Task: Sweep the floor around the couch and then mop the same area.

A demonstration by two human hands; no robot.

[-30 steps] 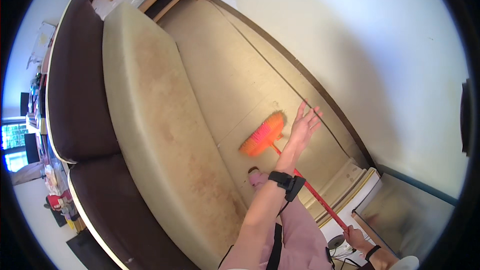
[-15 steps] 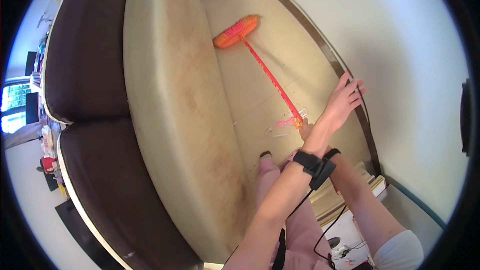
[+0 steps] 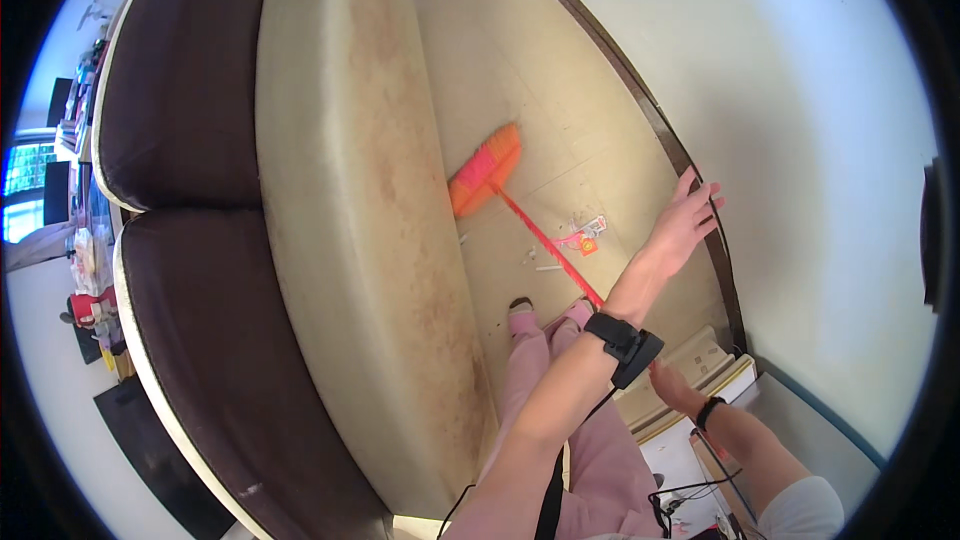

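My left hand (image 3: 682, 225) is stretched out by the foot of the wall, fingers spread, beside a thin dark cable (image 3: 722, 250) that runs along the skirting. Whether its fingertips touch the wall or cable is hard to tell. My right hand (image 3: 674, 384), lower right, is closed round the red handle of a broom (image 3: 545, 240). Part of that handle passes behind my left forearm. The broom's orange and pink head rests on the floor by the beige sofa side. Small litter (image 3: 583, 240), pink, orange and white, lies right of the handle, with a white stick (image 3: 548, 268) nearby.
A long sofa (image 3: 350, 190) with dark brown cushions (image 3: 185, 90) fills the left. The white wall (image 3: 820, 140) with brown skirting (image 3: 640, 85) bounds the right. Behind my right hand are a ledge (image 3: 700, 365) and tangled black cables (image 3: 690, 495). My feet stand near the litter.
The broom head has come nearer to me across the floor. My right hand has drawn back with the handle, uncovering more litter. My left hand has shifted slightly nearer.
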